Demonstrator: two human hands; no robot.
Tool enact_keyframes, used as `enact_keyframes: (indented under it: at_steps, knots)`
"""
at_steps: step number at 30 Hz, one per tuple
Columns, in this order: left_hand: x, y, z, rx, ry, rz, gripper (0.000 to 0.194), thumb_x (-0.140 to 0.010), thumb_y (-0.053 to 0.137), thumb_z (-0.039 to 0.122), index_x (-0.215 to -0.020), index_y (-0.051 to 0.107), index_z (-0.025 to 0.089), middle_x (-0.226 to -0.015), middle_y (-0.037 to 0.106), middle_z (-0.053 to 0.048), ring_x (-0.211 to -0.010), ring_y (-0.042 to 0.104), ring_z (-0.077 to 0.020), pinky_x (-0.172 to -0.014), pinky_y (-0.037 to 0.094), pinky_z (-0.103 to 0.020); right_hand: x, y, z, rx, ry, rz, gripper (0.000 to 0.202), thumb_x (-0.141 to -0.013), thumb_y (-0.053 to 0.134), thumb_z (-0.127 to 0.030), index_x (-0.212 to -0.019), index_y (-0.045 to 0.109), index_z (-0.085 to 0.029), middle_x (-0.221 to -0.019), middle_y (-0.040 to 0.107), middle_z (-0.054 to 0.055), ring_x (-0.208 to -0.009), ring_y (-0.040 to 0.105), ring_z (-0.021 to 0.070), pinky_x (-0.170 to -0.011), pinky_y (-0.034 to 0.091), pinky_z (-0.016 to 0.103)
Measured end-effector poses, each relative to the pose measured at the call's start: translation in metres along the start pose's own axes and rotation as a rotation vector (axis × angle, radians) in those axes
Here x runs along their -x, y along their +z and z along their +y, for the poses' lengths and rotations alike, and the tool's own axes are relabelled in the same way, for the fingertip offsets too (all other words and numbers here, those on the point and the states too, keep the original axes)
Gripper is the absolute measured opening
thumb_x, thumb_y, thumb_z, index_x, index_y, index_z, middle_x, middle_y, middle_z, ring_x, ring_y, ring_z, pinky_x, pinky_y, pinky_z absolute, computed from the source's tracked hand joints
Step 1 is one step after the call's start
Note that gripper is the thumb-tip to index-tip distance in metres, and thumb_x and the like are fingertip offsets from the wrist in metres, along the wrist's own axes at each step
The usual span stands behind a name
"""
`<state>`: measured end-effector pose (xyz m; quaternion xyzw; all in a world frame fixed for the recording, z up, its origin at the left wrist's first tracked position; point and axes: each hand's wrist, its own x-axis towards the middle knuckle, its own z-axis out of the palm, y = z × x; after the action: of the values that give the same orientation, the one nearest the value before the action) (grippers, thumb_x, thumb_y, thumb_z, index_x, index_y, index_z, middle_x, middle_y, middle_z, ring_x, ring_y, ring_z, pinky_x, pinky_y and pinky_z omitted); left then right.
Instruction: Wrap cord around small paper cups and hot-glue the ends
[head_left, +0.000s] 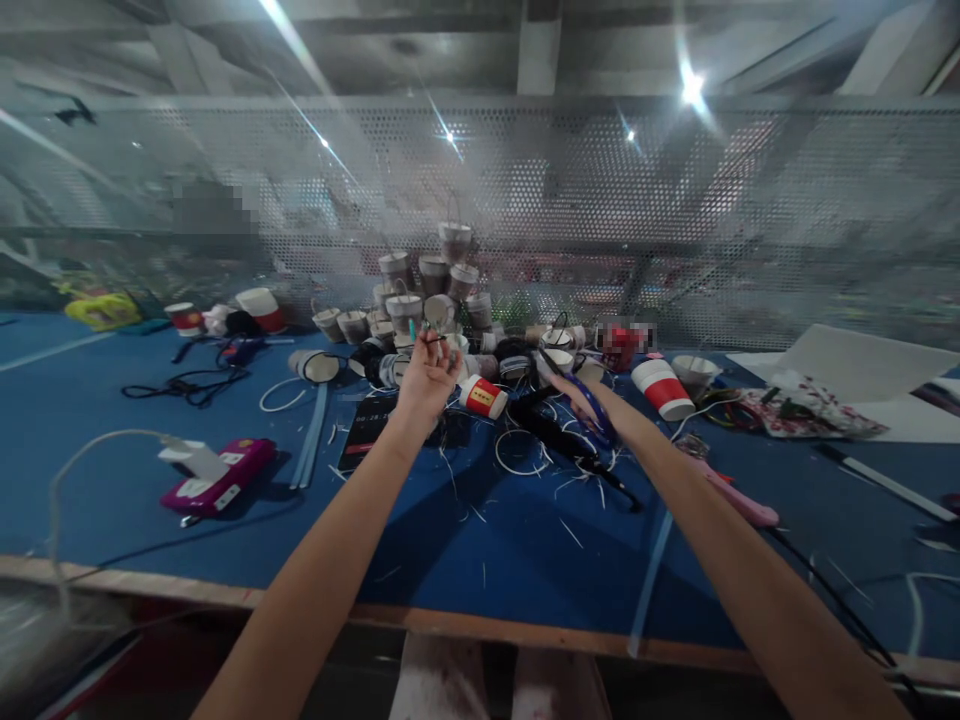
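Note:
My left hand [433, 368] is raised over the middle of the blue table, fingers curled upward around something small and dark that I cannot make out. To its right, my right hand [581, 400] is closed on blue-handled scissors [591, 408], their blades pointing up and left. Between the hands lies a red and white paper cup [482, 397]. A pile of small greyish cups [405, 312], some with wire loops, rises behind my left hand. Beneath my left hand is a dark flat screen [369, 430], partly hidden by the forearm.
A black cord-like bundle [559, 437] and thin white scraps lie centrally. At left are a purple box [221, 478] with a white charger [193, 459] and black cables [187, 385]. At right are another red and white cup [663, 390], pink-handled tool [739, 497] and white sheets [862, 362].

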<state>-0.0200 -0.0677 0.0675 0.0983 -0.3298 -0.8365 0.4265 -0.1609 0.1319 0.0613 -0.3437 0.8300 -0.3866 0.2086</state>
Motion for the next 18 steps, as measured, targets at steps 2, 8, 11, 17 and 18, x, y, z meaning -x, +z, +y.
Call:
enact_keyframes:
  at_steps: [2, 8, 11, 17, 18]
  knots:
    - [0.003, 0.005, 0.003, -0.237, 0.012, -0.083, 0.011, -0.083, 0.047, 0.021, -0.077, 0.054, 0.017, -0.062, 0.06, 0.005, -0.062, 0.058, -0.005, -0.077, 0.046, -0.024, 0.006, -0.009, 0.011, 0.37, -0.017, 0.071, 0.039, -0.068, 0.053, -0.055, -0.062, 0.059, -0.017, -0.063, 0.062, 0.009, -0.068, 0.06, 0.0226, -0.057, 0.043, 0.028]
    - [0.031, 0.019, -0.03, -0.924, -0.294, -0.339, 0.025, -0.064, 0.067, 0.012, -0.085, 0.054, 0.009, -0.05, 0.062, -0.001, -0.043, 0.055, -0.0109, -0.049, 0.044, -0.024, 0.024, 0.0, 0.023, 0.827, 0.047, 0.135, 0.036, -0.072, 0.049, -0.038, -0.089, 0.064, -0.009, -0.091, 0.065, 0.019, -0.087, 0.06, 0.0282, -0.066, 0.043, 0.031]
    - [0.04, 0.014, -0.052, -1.172, -0.336, -0.392, 0.034, -0.068, 0.065, 0.019, -0.096, 0.048, 0.01, -0.053, 0.063, -0.001, -0.044, 0.055, -0.0114, -0.05, 0.044, -0.024, 0.024, 0.008, 0.026, 0.834, 0.029, 0.176, 0.035, -0.075, 0.049, -0.034, -0.095, 0.062, -0.008, -0.093, 0.063, 0.019, -0.09, 0.059, 0.026, -0.071, 0.043, 0.031]
    - [0.048, 0.006, -0.057, -1.798, 0.115, -0.453, 0.025, -0.076, 0.055, 0.038, -0.089, 0.055, 0.016, -0.071, 0.064, -0.004, -0.068, 0.06, -0.0164, -0.059, 0.042, -0.025, 0.03, 0.012, 0.032, 0.842, -0.064, 0.487, 0.05, -0.063, 0.066, -0.027, -0.105, 0.053, -0.003, -0.106, 0.05, 0.025, -0.097, 0.048, 0.0346, -0.074, 0.042, 0.039]
    - [0.05, 0.006, -0.055, -1.913, 0.257, -0.421, 0.024, -0.077, 0.053, 0.038, -0.088, 0.056, 0.017, -0.073, 0.064, -0.005, -0.071, 0.06, -0.0174, -0.06, 0.041, -0.025, 0.031, 0.012, 0.032, 0.834, -0.107, 0.524, 0.053, -0.059, 0.068, -0.024, -0.106, 0.052, -0.004, -0.109, 0.047, 0.024, -0.1, 0.045, 0.0363, -0.075, 0.042, 0.041]
